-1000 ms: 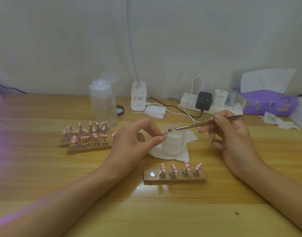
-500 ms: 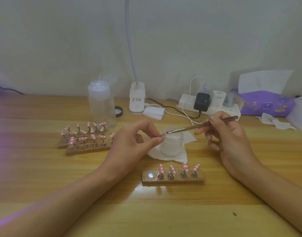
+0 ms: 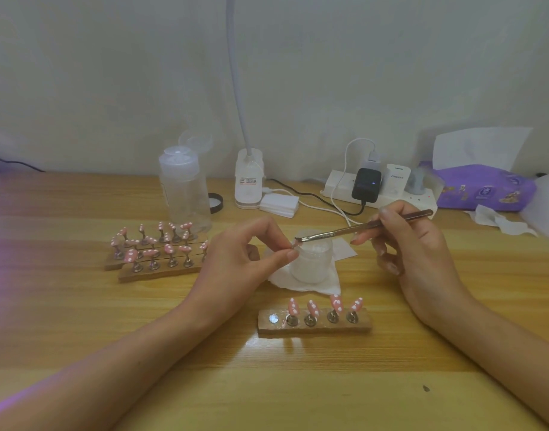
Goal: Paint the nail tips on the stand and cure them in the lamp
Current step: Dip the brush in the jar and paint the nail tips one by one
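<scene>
My left hand [image 3: 245, 259] pinches one pink nail tip [image 3: 294, 243] between thumb and forefinger, above a small white jar [image 3: 313, 259]. My right hand [image 3: 413, 244] holds a thin metal-handled brush [image 3: 360, 228], and its bristles touch the held tip. In front of me lies a wooden stand [image 3: 313, 326] with several pink, white-dotted nail tips [image 3: 312, 307] on metal pegs; its leftmost magnet spot [image 3: 273, 318] is bare. Two more stands [image 3: 155, 272] full of dotted pink tips lie to the left.
The jar sits on a white tissue [image 3: 307, 286]. Behind are a clear pump bottle [image 3: 184, 188], a white gooseneck lamp base [image 3: 249, 181], a pad stack [image 3: 279, 205], a power strip [image 3: 382, 191] with chargers and cables, and a purple tissue pack [image 3: 481, 188]. Purple glow at far left.
Both hands keep their grip and stay almost still over the jar; the brush tip stays at the held nail tip, with only a slight shift of the view.
</scene>
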`<state>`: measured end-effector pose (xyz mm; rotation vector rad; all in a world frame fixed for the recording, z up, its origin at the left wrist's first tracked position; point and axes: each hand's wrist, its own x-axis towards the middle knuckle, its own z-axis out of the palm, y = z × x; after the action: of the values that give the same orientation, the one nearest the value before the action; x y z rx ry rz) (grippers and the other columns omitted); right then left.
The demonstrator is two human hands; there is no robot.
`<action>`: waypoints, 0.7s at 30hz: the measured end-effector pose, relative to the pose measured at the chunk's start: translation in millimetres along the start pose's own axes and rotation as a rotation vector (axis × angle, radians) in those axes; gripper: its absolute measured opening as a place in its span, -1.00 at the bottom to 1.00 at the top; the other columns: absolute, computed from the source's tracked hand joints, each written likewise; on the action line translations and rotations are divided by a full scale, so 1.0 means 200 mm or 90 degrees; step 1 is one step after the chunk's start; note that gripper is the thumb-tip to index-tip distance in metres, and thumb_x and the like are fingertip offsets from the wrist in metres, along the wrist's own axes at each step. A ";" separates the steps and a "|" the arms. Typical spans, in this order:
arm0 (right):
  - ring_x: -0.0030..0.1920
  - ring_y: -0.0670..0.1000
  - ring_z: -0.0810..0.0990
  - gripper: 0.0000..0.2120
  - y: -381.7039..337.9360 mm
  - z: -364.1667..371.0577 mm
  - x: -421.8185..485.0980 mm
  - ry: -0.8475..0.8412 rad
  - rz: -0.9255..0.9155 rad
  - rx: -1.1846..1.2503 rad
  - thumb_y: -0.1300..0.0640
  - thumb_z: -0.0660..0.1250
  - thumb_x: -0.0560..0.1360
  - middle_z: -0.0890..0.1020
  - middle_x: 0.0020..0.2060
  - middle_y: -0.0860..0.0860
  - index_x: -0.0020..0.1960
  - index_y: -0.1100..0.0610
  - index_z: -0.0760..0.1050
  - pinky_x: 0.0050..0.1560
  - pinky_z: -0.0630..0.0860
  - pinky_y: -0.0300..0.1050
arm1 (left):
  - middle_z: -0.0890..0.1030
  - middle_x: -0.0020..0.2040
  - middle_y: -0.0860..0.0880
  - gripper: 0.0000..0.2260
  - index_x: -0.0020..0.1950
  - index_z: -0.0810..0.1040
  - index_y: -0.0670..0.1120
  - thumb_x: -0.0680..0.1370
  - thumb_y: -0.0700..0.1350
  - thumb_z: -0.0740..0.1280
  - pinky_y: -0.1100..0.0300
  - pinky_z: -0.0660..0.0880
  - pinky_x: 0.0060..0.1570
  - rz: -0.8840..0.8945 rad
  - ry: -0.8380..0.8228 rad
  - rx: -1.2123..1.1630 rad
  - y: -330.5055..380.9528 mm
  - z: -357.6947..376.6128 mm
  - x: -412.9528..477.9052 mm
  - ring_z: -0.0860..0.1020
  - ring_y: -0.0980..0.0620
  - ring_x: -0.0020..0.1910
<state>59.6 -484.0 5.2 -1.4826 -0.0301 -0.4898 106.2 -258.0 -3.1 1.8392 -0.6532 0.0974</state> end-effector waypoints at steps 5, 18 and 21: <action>-0.43 -0.13 0.43 -0.80 0.00 -0.02 0.00 0.027 0.009 0.017 0.12 0.21 0.64 0.69 -0.31 0.10 -0.17 0.08 0.43 -0.54 0.29 -0.32 | 0.68 -0.12 0.14 -0.89 -0.20 0.61 -0.01 0.47 -0.08 0.51 0.35 0.35 -0.40 0.000 0.000 -0.001 0.00 0.00 0.00 0.30 0.18 -0.50; -0.44 -0.12 0.43 -0.80 0.01 -0.01 0.00 0.002 0.001 -0.009 0.09 0.24 0.61 0.70 -0.29 0.12 -0.19 0.03 0.48 -0.55 0.28 -0.32 | 0.69 -0.12 0.12 -0.89 -0.21 0.61 0.01 0.46 -0.07 0.51 0.35 0.36 -0.40 -0.012 0.001 -0.017 0.00 0.00 0.00 0.30 0.19 -0.50; -0.45 -0.14 0.41 -0.81 0.01 -0.02 0.00 0.032 0.020 -0.021 0.15 0.20 0.64 0.69 -0.31 0.11 -0.15 0.09 0.44 -0.55 0.28 -0.34 | 0.69 -0.12 0.12 -0.89 -0.22 0.61 0.01 0.46 -0.07 0.51 0.35 0.36 -0.41 -0.006 0.000 -0.013 0.00 0.00 0.00 0.31 0.19 -0.50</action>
<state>59.8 -487.7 3.2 -1.5002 0.0407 -0.5034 106.5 -258.2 -3.2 1.8221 -0.6426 0.0837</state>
